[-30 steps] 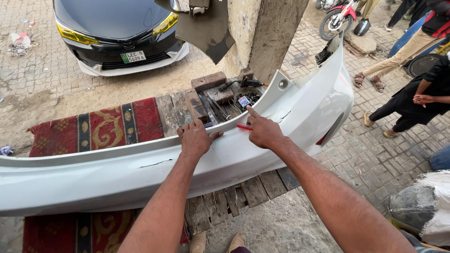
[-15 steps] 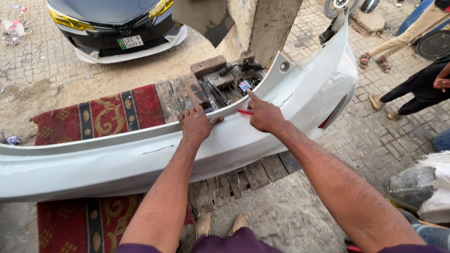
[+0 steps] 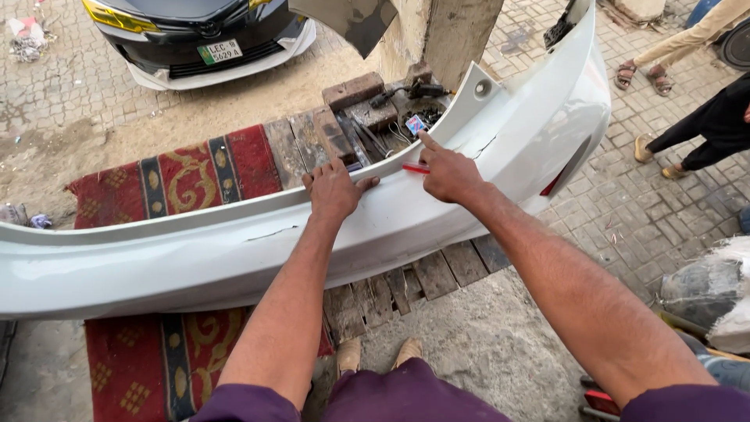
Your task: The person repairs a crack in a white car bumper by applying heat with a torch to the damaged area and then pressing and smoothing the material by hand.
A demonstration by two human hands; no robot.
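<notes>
Bumper (image 3: 195,258), white and long, lies across a wooden pallet (image 3: 437,270) and a red patterned rug (image 3: 187,176), in front of the dark car (image 3: 203,39). On its upper edge, the left hand (image 3: 334,190) rests flat with fingers spread, holding nothing. Just beside it, the right hand (image 3: 447,173) grips a thin red tool (image 3: 414,167), forefinger pointing. Cracks show in the bumper, apparently unrepaired.

Your one camera sits on your head, looking steeply down and forward over the white bumper (image 3: 195,258), close enough that your forearms fill the lower frame. Beyond the bumper it reaches a parked car (image 3: 203,39).
</notes>
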